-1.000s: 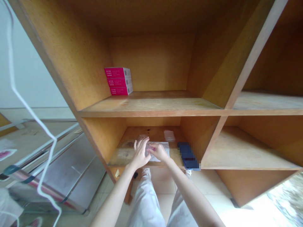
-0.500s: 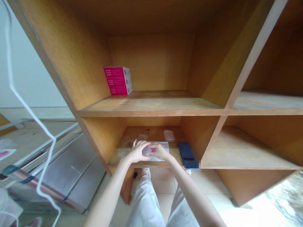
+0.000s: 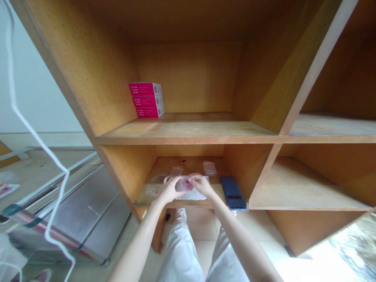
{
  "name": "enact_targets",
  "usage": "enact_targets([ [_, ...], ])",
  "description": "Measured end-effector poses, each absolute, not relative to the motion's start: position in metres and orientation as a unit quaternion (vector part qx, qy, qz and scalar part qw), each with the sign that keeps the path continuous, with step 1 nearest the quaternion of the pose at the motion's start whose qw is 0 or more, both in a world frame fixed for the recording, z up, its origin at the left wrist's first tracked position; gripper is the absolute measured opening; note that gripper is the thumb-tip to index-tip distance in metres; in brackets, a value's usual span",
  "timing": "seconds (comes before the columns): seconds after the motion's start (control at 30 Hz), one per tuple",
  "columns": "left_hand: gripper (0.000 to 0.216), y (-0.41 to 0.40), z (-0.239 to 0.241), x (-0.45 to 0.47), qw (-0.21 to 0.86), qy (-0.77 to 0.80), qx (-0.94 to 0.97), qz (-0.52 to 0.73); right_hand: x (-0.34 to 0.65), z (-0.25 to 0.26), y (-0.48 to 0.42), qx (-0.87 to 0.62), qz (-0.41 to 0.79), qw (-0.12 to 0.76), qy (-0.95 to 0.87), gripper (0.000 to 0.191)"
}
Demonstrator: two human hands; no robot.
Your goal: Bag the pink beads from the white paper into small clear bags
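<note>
Both hands pinch a small clear bag low in the wooden shelf.

The left hand (image 3: 169,190) and right hand (image 3: 201,184) close on the clear bag (image 3: 184,184) of pink bits — long axis left-to-right, held just over white sheets (image 3: 192,194) on the lower shelf (image 3: 152,192) — dark phone (image 3: 232,192) just right, forearms angled inward.

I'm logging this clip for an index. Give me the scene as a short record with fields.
setting: wooden shelf unit with open compartments
left hand: holds small clear bag over the lower shelf
right hand: pinches the same bag from the right
bag contents: small pink pieces
under the bag: white sheet
right of hands: dark phone
upper shelf: three stacked pink boxes
</note>
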State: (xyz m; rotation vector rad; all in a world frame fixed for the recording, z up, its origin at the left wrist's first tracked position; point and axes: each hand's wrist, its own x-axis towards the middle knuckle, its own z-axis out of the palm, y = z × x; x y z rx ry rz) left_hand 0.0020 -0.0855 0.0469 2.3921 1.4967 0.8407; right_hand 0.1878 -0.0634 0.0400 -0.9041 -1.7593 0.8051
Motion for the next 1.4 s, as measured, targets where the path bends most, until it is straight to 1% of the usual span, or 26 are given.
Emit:
enact_targets([
  [0.1,0.050,-0.081,0.032,0.002,0.112,0.520,0.784,0.321,0.195,0.030,-0.056,-0.471,0.296,0.524,-0.645,0.022],
  [0.2,0.049,-0.076,0.015,0.003,0.164,0.523,0.747,0.376,0.199,0.018,-0.051,-0.524,0.265,0.528,-0.613,0.022],
  [0.4,0.048,-0.066,-0.010,0.008,0.243,0.495,0.693,0.465,0.201,-0.001,-0.050,-0.577,0.213,0.455,-0.644,0.019],
  [0.57,0.043,-0.060,-0.027,0.013,0.281,0.499,0.674,0.467,0.199,-0.011,-0.054,-0.620,0.162,0.394,-0.659,0.011],
  [0.7,0.046,-0.057,-0.037,0.013,0.269,0.516,0.682,0.443,0.196,-0.019,-0.054,-0.623,0.127,0.377,-0.674,0.008],
  [0.9,0.048,-0.060,-0.035,0.011,0.256,0.513,0.698,0.428,0.194,-0.021,-0.054,-0.632,0.085,0.387,-0.666,0.014],
  [1.0,0.048,-0.061,-0.034,0.011,0.258,0.521,0.692,0.429,0.194,-0.015,-0.056,-0.633,0.101,0.396,-0.657,0.015],
  [1.1,0.046,-0.061,-0.034,0.012,0.265,0.513,0.690,0.436,0.190,-0.002,-0.057,-0.621,0.114,0.426,-0.647,0.014],
  [1.23,0.044,-0.061,-0.033,0.012,0.271,0.493,0.697,0.445,0.174,0.019,-0.054,-0.544,0.138,0.481,-0.674,0.011],
  [1.3,0.044,-0.062,-0.032,0.012,0.269,0.501,0.694,0.442,0.163,0.026,-0.050,-0.505,0.159,0.477,-0.702,0.012],
  [1.4,0.045,-0.064,-0.031,0.011,0.261,0.518,0.692,0.429,0.149,0.030,-0.044,-0.484,0.176,0.445,-0.733,0.012],
])
